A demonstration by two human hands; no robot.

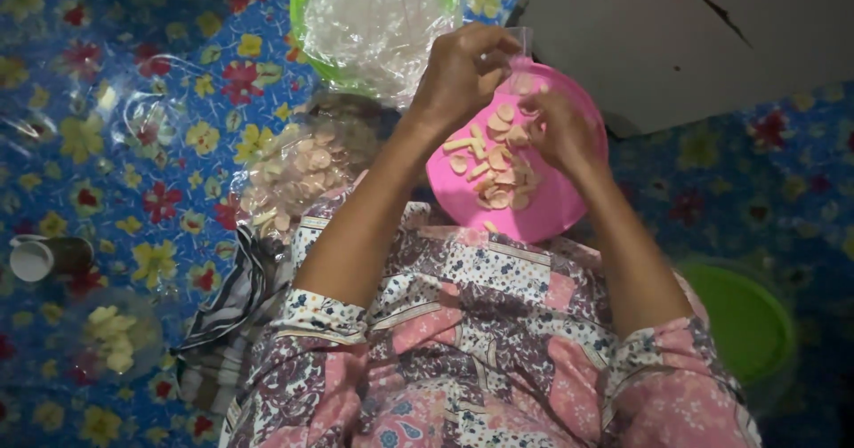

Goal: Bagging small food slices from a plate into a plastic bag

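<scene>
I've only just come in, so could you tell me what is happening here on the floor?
A person sits over a pink bowl holding pale, round crackers. The left hand holds a small clear plastic bag above the bowl, and the right hand is among the crackers just under it. To the left lies a clear bag already full of crackers, and beyond it a green bowl of clear plastic. Everything rests on a blue flowered mat.

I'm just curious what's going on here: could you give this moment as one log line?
left hand: holds small clear bag | right hand: over pink bowl of crackers | filled bag: on mat
</scene>
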